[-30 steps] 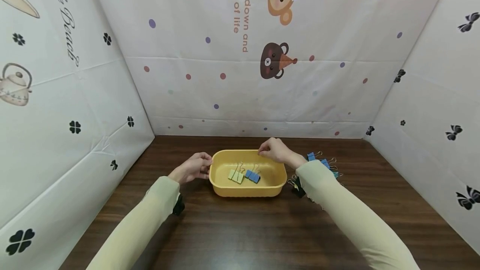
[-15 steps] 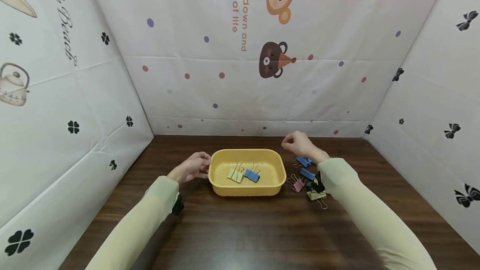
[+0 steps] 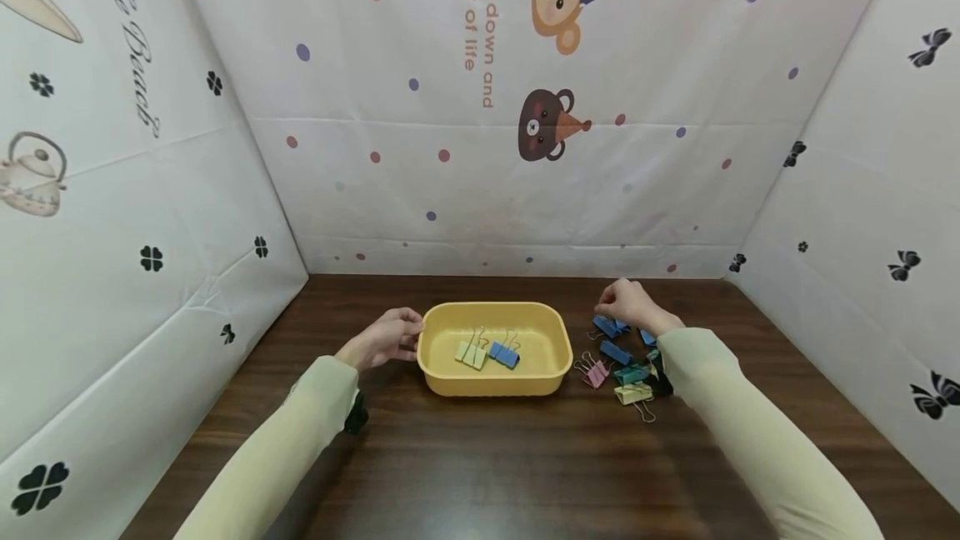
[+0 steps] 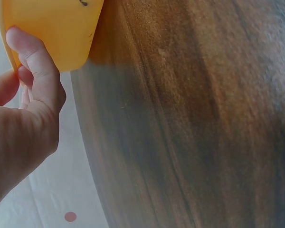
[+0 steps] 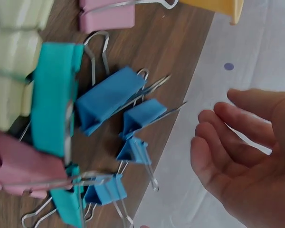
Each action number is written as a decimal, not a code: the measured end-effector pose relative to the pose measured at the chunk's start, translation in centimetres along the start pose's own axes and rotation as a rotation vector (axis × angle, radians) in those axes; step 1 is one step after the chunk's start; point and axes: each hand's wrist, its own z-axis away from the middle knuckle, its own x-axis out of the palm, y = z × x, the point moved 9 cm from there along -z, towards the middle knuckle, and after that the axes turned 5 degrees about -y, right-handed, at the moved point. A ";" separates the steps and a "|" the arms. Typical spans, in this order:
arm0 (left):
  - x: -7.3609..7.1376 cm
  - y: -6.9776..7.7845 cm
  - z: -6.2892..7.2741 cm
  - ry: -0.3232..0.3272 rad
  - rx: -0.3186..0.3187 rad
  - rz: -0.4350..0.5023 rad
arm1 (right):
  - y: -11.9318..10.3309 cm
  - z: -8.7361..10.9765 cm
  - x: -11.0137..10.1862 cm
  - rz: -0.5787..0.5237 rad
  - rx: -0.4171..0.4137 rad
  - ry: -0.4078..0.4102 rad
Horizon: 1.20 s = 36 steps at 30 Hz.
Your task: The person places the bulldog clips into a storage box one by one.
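A yellow plastic tray [image 3: 495, 387] stands on the dark wooden table, with light-green binder clips [image 3: 471, 354] and blue binder clips [image 3: 504, 354] lying inside. At its left end, my left hand [image 3: 382, 337] pinches the rim; the left wrist view shows thumb and fingers of that hand [image 4: 33, 99] at the tray wall [image 4: 52, 33]. To the right of the tray, my right hand [image 3: 633, 305] hovers over loose blue binder clips [image 3: 615, 352]. Seen from the right wrist, the hand [image 5: 247, 147] has relaxed fingers, nothing in them, apart from the blue clips [image 5: 111, 97].
Beside the tray's right end lie pink [image 3: 596, 373], teal [image 3: 632, 373] and pale-yellow binder clips [image 3: 634, 392], close together and partly overlapping. Part of the pile is hidden by the right sleeve [image 3: 712, 373]. Printed white cloth [image 3: 495, 190] walls in the table's back and sides.
My right hand has gone from above the tray's back rim rightward, then lowered to the loose blue clips, uncovering more of the pile. The left hand and tray have stayed in place.
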 end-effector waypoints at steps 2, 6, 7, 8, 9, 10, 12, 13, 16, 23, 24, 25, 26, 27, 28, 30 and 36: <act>0.0 -0.1 0.0 0.002 -0.002 0.002 | 0.4 0.2 0.4 0.018 0.001 -0.041; 0.0 -0.1 0.0 0.007 -0.004 0.008 | 0.9 0.6 1.3 0.037 0.027 -0.158; 0.0 -0.1 0.1 0.007 -0.004 0.007 | 0.9 0.8 1.6 0.041 0.034 -0.190; 0.0 -0.1 0.1 0.008 -0.004 0.007 | 1.0 0.9 1.9 0.042 0.046 -0.220; 0.0 0.0 0.1 0.008 -0.003 0.008 | 1.1 1.0 2.2 0.044 0.061 -0.249; 0.0 -0.1 0.1 0.008 -0.004 0.008 | 1.1 1.1 2.4 0.049 0.072 -0.276; 0.0 -0.1 0.1 0.009 -0.003 0.007 | 1.3 1.3 2.9 0.051 0.095 -0.316; 0.0 -0.1 0.1 0.010 -0.003 0.006 | 1.3 1.4 3.1 0.055 0.102 -0.326; -0.1 -0.1 0.1 0.009 -0.003 0.006 | 1.1 1.5 3.5 0.085 0.086 -0.325; 0.0 -0.1 0.0 0.006 -0.002 0.006 | 0.6 1.6 2.9 0.135 0.049 -0.252; 0.0 -0.1 0.0 0.005 -0.001 0.005 | 0.6 1.6 2.8 0.139 0.043 -0.246; 0.0 -0.1 0.0 0.006 0.000 0.004 | 0.6 1.6 2.6 0.140 0.041 -0.241; 0.0 -0.1 0.0 0.006 0.000 0.006 | 0.6 1.6 2.5 0.139 0.040 -0.237; 0.0 -0.1 0.0 0.005 0.002 0.006 | 0.6 1.5 2.3 0.142 0.041 -0.233; 0.0 -0.1 0.0 0.004 0.003 0.007 | 0.6 1.5 2.2 0.152 0.036 -0.225; 0.0 0.0 -0.1 0.004 0.006 0.006 | 0.7 1.5 1.9 0.167 0.040 -0.209; 0.0 -0.1 -0.1 0.009 -0.006 0.004 | 1.3 1.5 1.5 0.184 0.064 -0.180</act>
